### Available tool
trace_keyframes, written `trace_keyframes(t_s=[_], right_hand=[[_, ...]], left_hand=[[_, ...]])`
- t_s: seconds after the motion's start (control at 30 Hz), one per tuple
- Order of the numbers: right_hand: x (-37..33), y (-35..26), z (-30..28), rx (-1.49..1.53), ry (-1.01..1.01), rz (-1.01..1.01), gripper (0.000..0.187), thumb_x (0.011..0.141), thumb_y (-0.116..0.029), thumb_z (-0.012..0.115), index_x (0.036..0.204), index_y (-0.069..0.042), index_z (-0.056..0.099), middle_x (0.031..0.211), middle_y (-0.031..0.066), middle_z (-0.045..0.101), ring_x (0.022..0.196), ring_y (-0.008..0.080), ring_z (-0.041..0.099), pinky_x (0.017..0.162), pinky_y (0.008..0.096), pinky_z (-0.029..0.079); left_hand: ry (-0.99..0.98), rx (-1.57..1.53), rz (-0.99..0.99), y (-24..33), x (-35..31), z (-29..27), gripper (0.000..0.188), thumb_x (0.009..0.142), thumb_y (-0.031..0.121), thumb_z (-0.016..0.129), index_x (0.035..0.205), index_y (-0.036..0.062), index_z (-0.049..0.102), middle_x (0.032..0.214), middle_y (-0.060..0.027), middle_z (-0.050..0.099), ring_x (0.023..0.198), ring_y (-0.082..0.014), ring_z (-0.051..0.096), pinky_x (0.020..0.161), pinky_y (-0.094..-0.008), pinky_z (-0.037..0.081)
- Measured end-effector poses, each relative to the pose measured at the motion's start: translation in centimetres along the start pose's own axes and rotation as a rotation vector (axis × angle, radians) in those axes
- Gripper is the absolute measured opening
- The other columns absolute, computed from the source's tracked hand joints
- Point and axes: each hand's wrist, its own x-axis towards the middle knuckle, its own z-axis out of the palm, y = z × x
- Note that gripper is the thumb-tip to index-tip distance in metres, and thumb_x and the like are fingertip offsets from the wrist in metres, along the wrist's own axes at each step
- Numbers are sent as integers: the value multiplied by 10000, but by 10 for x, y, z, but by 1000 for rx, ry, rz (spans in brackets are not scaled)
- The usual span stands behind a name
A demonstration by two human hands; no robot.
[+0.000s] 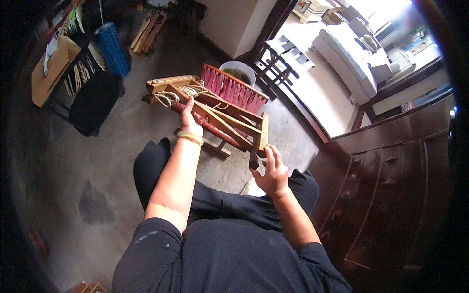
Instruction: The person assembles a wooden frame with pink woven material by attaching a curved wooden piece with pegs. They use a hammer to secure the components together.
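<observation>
In the upper left, a brown box (51, 73) leans by a black chair (95, 110). The left hand (192, 121) clamps the wooden frame (233, 119) in the middle of the picture, thumb on top, other fingers hidden, maybe to carry its weight. Right of middle, the right hand (274, 175) has finger and thumb apart around the frame's dark end, perhaps to steady it; I can't tell if they squeeze.

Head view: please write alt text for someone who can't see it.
A person's left hand grips a wooden frame with looped pale cord, and the right hand is at the frame's right end. Behind it show a row of maroon strips and a round pale tub.
</observation>
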Motion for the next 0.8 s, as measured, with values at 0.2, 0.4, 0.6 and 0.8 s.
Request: trace_keyframes(t_s=[0.2,0.4,0.6,0.8], right_hand=[[8,-5,-9,101,16,70,750,571,-124,792,1221,2,439,1177,194,509,955,348,598,735,357,533],[37,13,-68,211,93,15,750,547,-147,803,1196,-22,448,1110,198,514,940,377,570,780,389,502],[46,41,-121,405,148,58,688,567,-118,800,1177,3,506,1049,152,562,964,269,570,841,347,465],[29,74,-113,1089,-11,517,682,638,-20,744,1263,15,475,840,32,546,655,94,557,553,216,460]], left_hand=[[-125,-146,30,6,29,-3,335,826,292,653,1057,71,554,860,-139,656,772,-295,641,760,-423,527],[-465,-178,1,34,-13,58,237,813,223,667,887,13,586,826,-143,641,779,-279,621,779,-407,507],[-676,-107,108,71,-64,105,360,804,223,696,1045,-23,590,1027,-160,636,987,-294,602,921,-422,476],[-889,96,186,91,-123,157,287,848,152,645,1085,12,565,1060,-185,621,1038,-289,580,926,-427,463]])
